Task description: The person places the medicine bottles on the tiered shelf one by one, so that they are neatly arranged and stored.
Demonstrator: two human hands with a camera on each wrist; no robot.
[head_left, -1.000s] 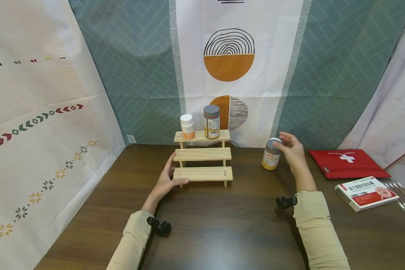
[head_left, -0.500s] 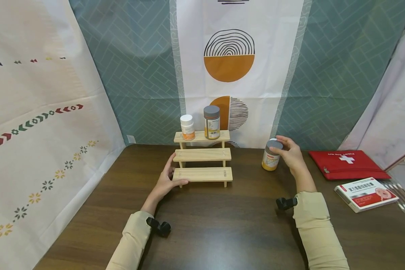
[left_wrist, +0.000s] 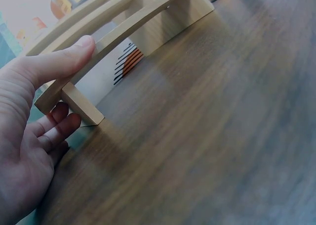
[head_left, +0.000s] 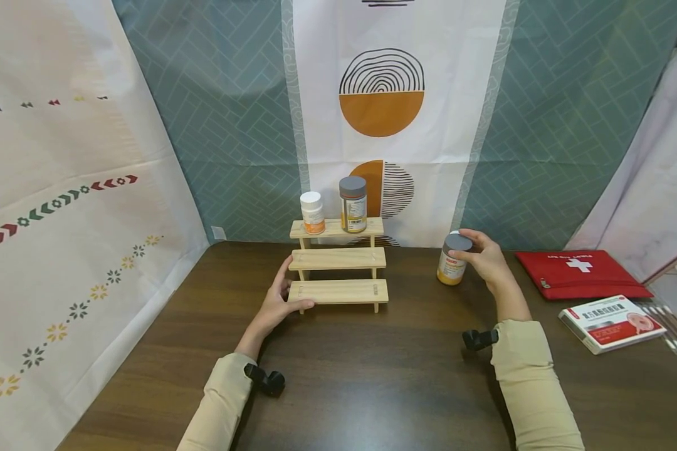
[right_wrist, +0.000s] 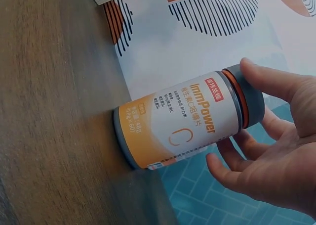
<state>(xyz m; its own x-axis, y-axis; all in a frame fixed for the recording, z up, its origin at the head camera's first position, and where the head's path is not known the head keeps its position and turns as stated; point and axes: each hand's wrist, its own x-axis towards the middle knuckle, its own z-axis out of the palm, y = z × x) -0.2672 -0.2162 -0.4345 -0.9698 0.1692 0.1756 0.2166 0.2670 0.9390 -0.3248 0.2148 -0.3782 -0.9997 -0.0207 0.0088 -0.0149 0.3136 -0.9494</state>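
Head view: 2 hands are at 1 dark wooden table (head_left: 361, 369). The left hand (head_left: 272, 305) is partly closed, gripping the left end of the nearest shelf of 1 wooden stand (head_left: 338, 258), thumb on top and fingers bent behind it; the left wrist view shows them beside 1 leg. The stand has 3 shelves, rising toward the far side. Its far shelf carries 2 upright containers, set apart: 1 white bottle (head_left: 313, 214) on the left and 1 yellow-labelled jar (head_left: 353, 208) on the right. Well right of the stand, 1 orange-and-white jar (head_left: 451, 267) stands upright on the table, near its far edge. The right hand (head_left: 489, 260), fingers spread to the lid's width, grips that grey lid from the right, thumb on the near side. Farther right lie 1 red pouch (head_left: 589, 282) and, nearer, 1 red-and-white box (head_left: 612, 322); thin sticks (head_left: 674, 331) beside the box are too indistinct to count. The forearms wear 2 beige sleeves (head_left: 527, 376), with 1 black clip (head_left: 479, 339) at each cuff.
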